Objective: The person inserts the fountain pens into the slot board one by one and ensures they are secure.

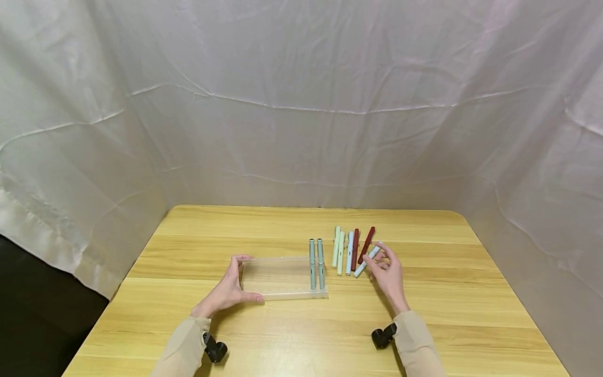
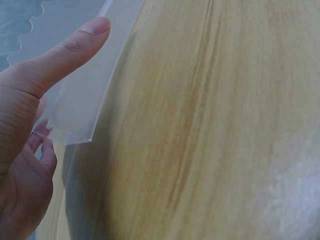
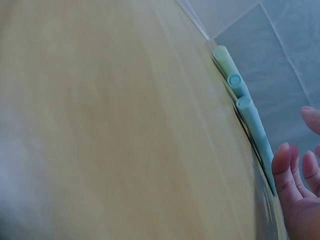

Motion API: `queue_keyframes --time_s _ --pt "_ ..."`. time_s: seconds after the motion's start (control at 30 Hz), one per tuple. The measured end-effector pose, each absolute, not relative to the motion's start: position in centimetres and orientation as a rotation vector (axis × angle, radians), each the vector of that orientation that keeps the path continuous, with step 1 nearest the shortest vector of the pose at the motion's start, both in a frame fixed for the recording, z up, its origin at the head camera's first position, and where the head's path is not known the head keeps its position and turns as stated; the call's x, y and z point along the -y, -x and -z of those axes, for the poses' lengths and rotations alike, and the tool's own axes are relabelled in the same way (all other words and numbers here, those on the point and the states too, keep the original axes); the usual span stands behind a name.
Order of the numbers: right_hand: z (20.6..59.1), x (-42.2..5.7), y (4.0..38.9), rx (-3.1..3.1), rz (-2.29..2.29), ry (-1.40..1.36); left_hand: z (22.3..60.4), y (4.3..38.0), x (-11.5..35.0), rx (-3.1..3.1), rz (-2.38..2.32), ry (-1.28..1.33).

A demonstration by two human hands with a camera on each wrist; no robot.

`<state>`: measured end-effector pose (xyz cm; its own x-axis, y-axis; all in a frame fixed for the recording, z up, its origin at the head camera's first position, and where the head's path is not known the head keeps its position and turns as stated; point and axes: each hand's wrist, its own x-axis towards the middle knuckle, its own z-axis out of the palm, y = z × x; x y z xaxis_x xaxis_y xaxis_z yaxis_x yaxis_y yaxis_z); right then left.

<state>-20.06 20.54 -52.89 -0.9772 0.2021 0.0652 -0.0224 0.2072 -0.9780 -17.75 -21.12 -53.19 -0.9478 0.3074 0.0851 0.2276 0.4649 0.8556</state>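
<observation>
My left hand (image 1: 228, 285) grips the left end of a clear plastic pen rack (image 1: 287, 296), thumb along its front edge and fingers at the back. In the left wrist view, the rack's scalloped edge (image 2: 22, 42) shows beside the thumb. Two grey-green pens (image 1: 317, 267) lie side by side across the rack's right end. My right hand (image 1: 390, 272) is over a slanted light blue pen (image 1: 361, 268), its fingers spread and loosely bent around the pen's far end. In the right wrist view, that pen (image 3: 255, 127) lies on the table close to the fingers.
Between rack and right hand lie two pale green pens (image 1: 338, 251), another light blue pen (image 1: 349, 254) and two dark red pens (image 1: 355, 251). They rest on a wooden table (image 1: 306, 335). White curtains (image 1: 301, 131) surround its back and sides.
</observation>
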Motion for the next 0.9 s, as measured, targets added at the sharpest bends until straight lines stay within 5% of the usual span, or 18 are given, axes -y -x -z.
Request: queue_keyframes --time_s 0.9 --pt "53.6 -23.2 22.3 2.568 -1.643 0.188 53.2 17.7 21.1 -2.608 -1.518 -0.484"
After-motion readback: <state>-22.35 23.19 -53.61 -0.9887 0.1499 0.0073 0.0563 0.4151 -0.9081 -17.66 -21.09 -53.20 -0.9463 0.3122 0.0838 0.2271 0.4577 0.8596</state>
